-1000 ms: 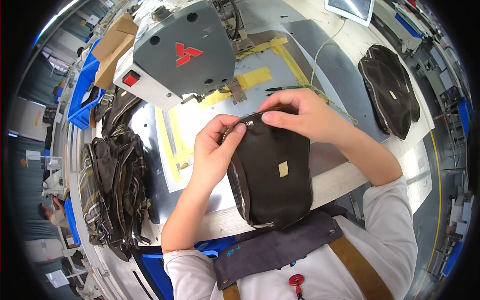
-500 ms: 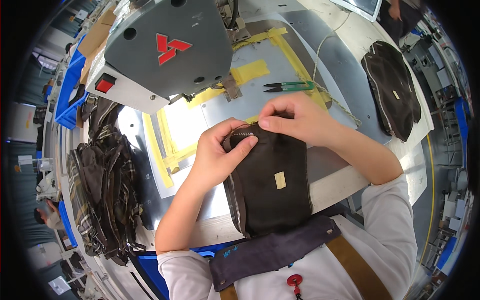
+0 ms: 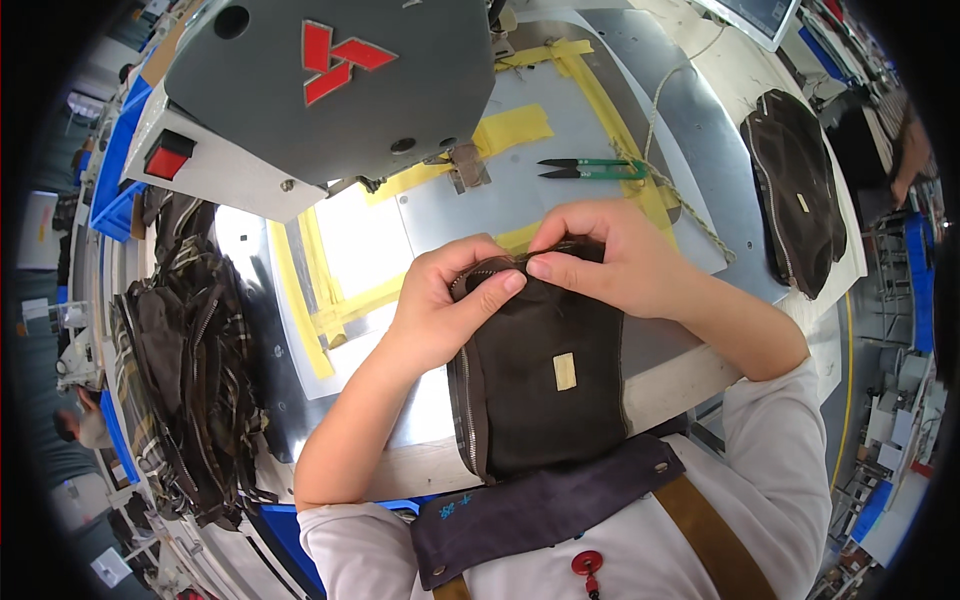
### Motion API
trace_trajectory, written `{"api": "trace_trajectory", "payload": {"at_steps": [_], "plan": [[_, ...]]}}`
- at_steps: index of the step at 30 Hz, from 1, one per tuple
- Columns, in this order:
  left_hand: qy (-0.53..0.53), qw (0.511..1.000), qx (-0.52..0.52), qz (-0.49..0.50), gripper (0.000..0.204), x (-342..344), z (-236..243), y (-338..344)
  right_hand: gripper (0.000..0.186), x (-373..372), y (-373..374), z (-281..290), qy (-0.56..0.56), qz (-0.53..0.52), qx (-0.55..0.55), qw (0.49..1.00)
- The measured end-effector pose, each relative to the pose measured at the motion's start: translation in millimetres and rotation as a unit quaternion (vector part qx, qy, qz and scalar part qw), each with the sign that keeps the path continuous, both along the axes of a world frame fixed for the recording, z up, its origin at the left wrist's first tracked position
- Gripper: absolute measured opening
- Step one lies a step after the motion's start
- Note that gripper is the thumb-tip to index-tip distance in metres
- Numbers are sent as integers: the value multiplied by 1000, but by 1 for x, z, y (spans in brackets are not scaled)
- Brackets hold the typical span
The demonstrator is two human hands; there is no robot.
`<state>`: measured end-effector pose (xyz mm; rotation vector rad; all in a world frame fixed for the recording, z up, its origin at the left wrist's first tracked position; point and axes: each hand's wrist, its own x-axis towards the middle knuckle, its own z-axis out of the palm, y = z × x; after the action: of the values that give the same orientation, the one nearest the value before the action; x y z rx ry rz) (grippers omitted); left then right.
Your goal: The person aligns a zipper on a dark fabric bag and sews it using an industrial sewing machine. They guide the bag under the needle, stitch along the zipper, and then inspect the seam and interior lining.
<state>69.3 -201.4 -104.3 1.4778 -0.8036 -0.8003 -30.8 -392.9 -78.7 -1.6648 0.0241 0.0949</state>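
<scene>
Between my hands is a dark brown fabric pouch [image 3: 535, 400] with a metal zipper [image 3: 466, 410] down its left side and a small cream label on its face. My left hand [image 3: 450, 295] pinches the pouch's far edge near the zipper's end, thumb on top. Close beside it, my right hand [image 3: 600, 255] pinches the same edge, thumb and forefinger pressed together. The fingertips nearly meet, and the fabric between them is bunched. The pouch's near end rests by my apron at the table edge.
A grey sewing machine head [image 3: 330, 100] overhangs the far left. Green-handled thread snips [image 3: 595, 168] lie beyond my right hand, tied to a cord [image 3: 690, 208]. Another brown pouch [image 3: 793, 190] lies at right; a heap of plaid and brown pieces [image 3: 185, 370] sits at left.
My right hand has come lower, with its thumb now flat on the pouch edge beside my left thumb. The whole view has shifted slightly. Both hands keep hold of the pouch.
</scene>
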Motion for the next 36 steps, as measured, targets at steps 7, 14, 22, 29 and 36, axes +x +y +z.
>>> {"api": "trace_trajectory", "payload": {"at_steps": [7,14,22,29,36], "plan": [[67,997,-1,34,13,-8,14,-4,16,0,2,0,51,-54,32,997],[-330,931,-110,110,23,-8,11,1,15,-3,8,3,-382,-50,-299,873],[-575,781,-237,54,24,-31,17,22,16,-11,2,0,-626,-88,-468,617],[66,991,-83,87,18,-51,9,7,19,-16,3,-5,-635,-46,-499,588],[3,987,-76,140,16,-50,4,4,16,-13,18,6,-415,-115,-332,840]]}}
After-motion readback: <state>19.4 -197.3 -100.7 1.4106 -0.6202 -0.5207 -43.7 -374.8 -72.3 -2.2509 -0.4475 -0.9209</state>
